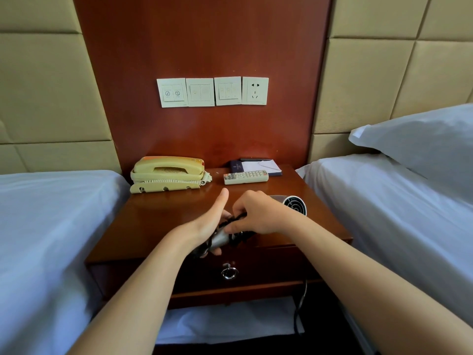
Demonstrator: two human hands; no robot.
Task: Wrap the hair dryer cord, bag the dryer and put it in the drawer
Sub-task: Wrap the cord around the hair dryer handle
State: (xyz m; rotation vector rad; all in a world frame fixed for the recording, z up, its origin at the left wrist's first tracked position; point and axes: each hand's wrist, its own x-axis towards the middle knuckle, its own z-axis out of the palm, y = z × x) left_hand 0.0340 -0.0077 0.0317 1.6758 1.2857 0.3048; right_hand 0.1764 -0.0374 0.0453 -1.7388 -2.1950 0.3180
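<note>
With L hand (204, 224) gripping dryer handle (220, 239) & R hand (258, 213) pinching cord (236, 218), lay turns snug, side by side, w/o kinks, feeding hanging slack (302, 295) up.

The hair dryer (294, 204) is a small silver one lying at the front of the nightstand (158, 213), round vented end to the right, handle poking over the edge. Its black cord (236, 218) is partly looped round the handle, and the rest dangles past the shut drawer (268, 267).
</note>
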